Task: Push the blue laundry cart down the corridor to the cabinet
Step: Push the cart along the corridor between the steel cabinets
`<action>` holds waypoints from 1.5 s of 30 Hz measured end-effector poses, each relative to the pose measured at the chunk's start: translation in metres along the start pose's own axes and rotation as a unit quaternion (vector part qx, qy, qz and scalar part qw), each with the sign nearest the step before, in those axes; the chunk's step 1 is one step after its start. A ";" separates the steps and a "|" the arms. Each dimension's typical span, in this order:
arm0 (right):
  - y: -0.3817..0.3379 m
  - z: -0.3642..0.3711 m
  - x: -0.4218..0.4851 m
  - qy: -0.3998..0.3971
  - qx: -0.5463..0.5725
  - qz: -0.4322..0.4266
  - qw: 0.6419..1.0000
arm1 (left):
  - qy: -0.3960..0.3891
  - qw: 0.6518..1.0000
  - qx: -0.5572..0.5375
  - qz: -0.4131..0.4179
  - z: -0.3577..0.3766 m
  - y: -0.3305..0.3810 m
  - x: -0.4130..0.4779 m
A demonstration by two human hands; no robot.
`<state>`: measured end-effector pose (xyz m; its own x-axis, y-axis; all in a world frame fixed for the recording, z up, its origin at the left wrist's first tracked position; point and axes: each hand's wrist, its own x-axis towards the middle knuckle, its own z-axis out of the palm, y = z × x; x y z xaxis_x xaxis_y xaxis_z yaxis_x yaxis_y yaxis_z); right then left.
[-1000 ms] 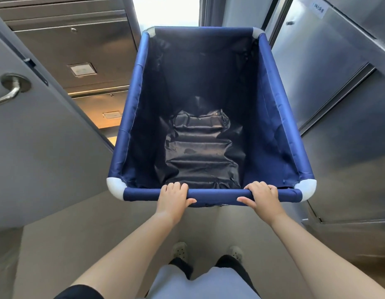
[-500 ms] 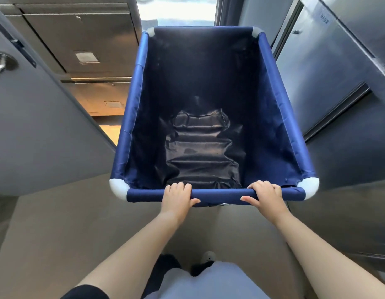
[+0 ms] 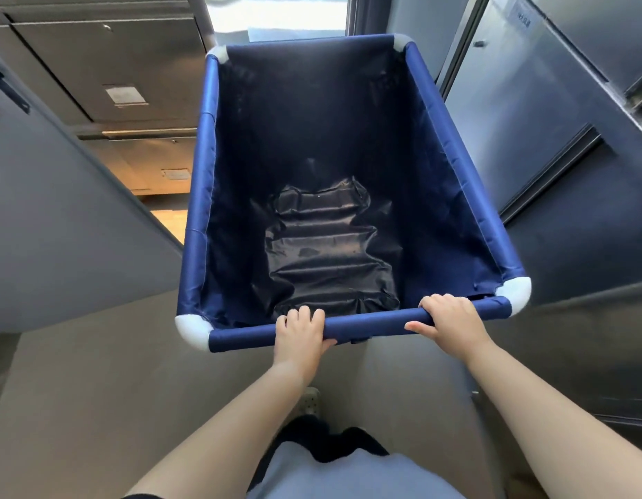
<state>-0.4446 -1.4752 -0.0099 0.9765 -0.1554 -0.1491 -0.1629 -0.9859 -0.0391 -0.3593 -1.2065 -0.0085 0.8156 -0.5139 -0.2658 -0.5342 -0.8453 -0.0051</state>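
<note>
The blue laundry cart (image 3: 199, 196) fills the middle of the view, a fabric bin with white corner caps and a dark, wrinkled liner at its bottom; nothing lies inside. My left hand (image 3: 301, 333) is wrapped over the near rail left of centre. My right hand (image 3: 451, 320) grips the same rail close to the right white corner. The cart sits slightly skewed, its far end angled to the right. Its wheels are hidden beneath the fabric.
A grey door (image 3: 53, 217) stands close on the left, and steel cabinet fronts (image 3: 107, 66) run behind it. Steel panels (image 3: 521, 120) line the right side near the cart's edge. A bright opening (image 3: 276, 12) lies ahead. Beige floor (image 3: 96, 390) stretches below.
The cart has rolled forward along the corridor and twisted slightly, its far end swinging right. The left door's handle has slid out of view. Both hands kept their grip on the rail.
</note>
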 end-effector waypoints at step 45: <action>-0.090 0.017 -0.102 -0.128 0.040 0.278 0.951 | -0.026 0.997 0.048 0.045 0.016 -0.084 -0.076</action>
<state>-0.5317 -1.3691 -0.0076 0.6716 -0.6214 -0.4035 -0.6647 -0.7459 0.0424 -0.3800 -1.0945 -0.0035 0.7517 -0.5769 -0.3196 -0.6258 -0.7769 -0.0695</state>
